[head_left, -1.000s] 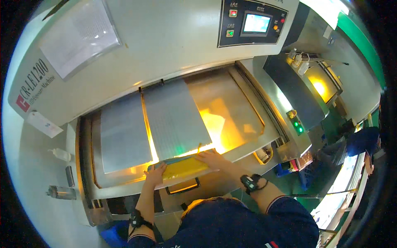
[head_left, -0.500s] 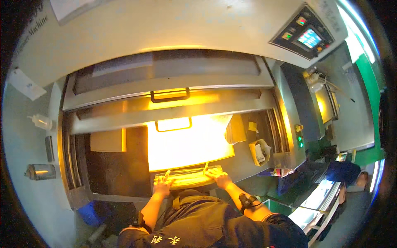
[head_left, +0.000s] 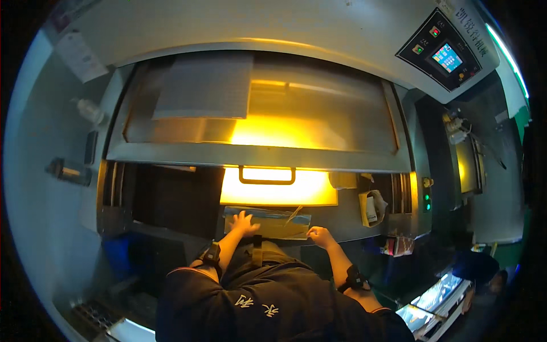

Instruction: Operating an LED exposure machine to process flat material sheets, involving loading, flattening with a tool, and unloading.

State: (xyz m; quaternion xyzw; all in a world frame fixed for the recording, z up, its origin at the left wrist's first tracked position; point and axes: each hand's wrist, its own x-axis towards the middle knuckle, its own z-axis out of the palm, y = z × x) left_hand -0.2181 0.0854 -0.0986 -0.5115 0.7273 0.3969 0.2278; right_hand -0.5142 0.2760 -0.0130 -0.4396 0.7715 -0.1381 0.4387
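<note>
A flat rectangular bundle (head_left: 279,226) lies crosswise at the machine's front edge, tan with a bluish strip along its far side. Over its left part, my left hand (head_left: 244,225) rests with fingers spread, holding nothing I can see. My right hand (head_left: 321,235) is curled closed by the bundle's near right corner; whatever its fingers pinch is hidden. A thin pale strip (head_left: 294,214) sticks up from the bundle's right half. Just beyond it glows a bright yellow-white lit panel (head_left: 279,191), partly covered by a metal-framed sliding cover (head_left: 262,155) with a dark handle (head_left: 266,181).
An open small carton (head_left: 364,210) with a white item inside stands right of the lit panel. A control panel (head_left: 441,51) with a screen sits at upper right. Bottles (head_left: 90,111) and a grey cylinder (head_left: 69,171) lie on the left. Side rails flank the bed.
The cover now hides more of the lit panel, and only one handle shows. My left hand's fingers have spread; my right hand has moved off the bundle's top to its right corner. The view shifted.
</note>
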